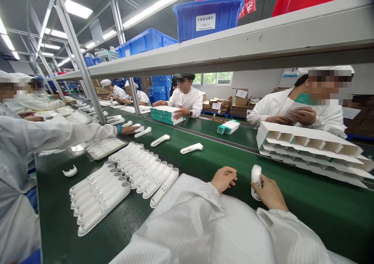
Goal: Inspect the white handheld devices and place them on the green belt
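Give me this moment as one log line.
left hand: loosely curled, nothing visible held | right hand: holding white device | device rows: left, on green surface

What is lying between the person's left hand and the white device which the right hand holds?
In the head view, only green work surface shows between the left hand and the white device held by the right hand.

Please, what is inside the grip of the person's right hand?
A white, elongated plastic device is in the right hand. Its upper and lower ends can be seen. The hand covers part of its middle, and its far side is hidden.
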Motion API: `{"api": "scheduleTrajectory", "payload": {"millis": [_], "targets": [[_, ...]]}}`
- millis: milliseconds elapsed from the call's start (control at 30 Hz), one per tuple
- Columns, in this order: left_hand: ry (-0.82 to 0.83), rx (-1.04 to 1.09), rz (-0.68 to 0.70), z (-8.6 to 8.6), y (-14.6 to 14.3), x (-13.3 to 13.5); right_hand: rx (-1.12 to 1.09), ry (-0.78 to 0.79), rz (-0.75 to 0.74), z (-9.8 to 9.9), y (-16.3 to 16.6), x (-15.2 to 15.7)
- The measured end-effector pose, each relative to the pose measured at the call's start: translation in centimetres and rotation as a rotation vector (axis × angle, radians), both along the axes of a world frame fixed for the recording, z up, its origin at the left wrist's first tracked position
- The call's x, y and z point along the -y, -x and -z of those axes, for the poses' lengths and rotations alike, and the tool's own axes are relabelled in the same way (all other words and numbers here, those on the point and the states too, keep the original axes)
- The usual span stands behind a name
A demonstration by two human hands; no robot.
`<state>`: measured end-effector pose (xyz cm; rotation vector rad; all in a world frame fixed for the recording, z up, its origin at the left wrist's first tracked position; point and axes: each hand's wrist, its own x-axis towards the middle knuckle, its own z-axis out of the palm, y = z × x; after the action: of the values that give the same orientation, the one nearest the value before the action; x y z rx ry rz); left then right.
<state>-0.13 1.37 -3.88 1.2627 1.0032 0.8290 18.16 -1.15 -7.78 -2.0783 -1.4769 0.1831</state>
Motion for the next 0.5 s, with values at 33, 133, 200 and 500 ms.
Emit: {"api": "scheduleTrajectory", "payload": {"millis": [33,133,200,500], "targets": [[-0.003,-0.005,0.007,0.0,0.0,0.0,0.04,0.018,0.002,0.0,-0.1,0.1],[-0.008,-0.019,0.018,-0.1,0.0,0.0,0.124,-0.047,0.007,-0.7,0.4,0.7],[-0.007,-0.017,0.02,-0.1,0.1,0.0,0.132,-0.171,-0.044,-1.7,1.3,1.2],[-0.124,-0.027,-0.073,0.7,0.3,-1.2,-0.308,-0.111,-0.616,-4.1,6.9,2.9]]}}
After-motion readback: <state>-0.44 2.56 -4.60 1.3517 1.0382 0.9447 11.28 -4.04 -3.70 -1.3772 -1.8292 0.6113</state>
